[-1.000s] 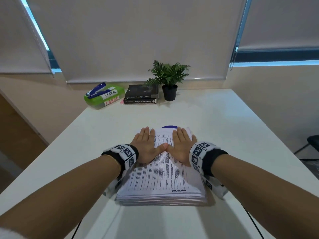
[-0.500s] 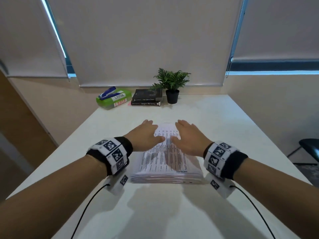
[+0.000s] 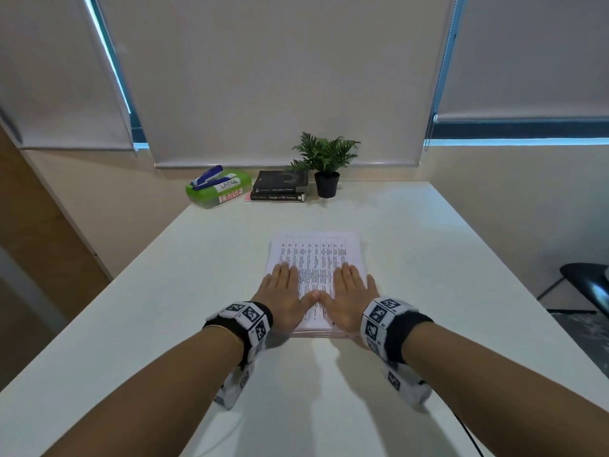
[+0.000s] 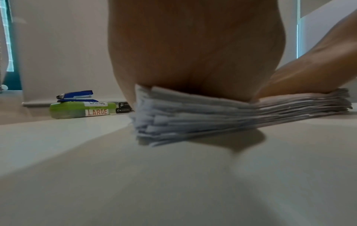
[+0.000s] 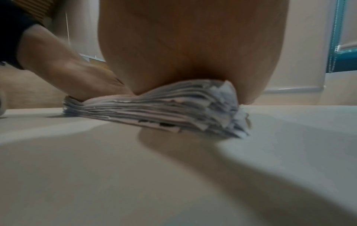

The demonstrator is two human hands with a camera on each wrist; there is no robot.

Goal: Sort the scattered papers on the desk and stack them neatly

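Note:
A thick stack of printed papers [image 3: 316,255] lies in the middle of the white desk [image 3: 428,258]. My left hand [image 3: 283,291] lies flat on the near left part of the stack, fingers straight. My right hand [image 3: 351,291] lies flat on the near right part, and the two thumbs touch at the middle. In the left wrist view the palm [image 4: 193,53] presses down on the stack [image 4: 193,116], whose sheet edges lie slightly uneven. The right wrist view has the palm [image 5: 193,45] on the stack [image 5: 164,107], with ragged sheet corners at its right end.
At the desk's far edge sit a green box labelled LARGE [image 3: 219,191] with a blue stapler [image 3: 207,178] on top, two stacked dark books [image 3: 280,189] and a small potted plant [image 3: 326,166]. A dark chair [image 3: 586,285] stands to the right. Cables trail from both wristbands.
Half a second ago both hands hovered slightly above the stack with fingers spread; now they lie flat on its near end, thumbs touching. The stack looks farther away in the head view.

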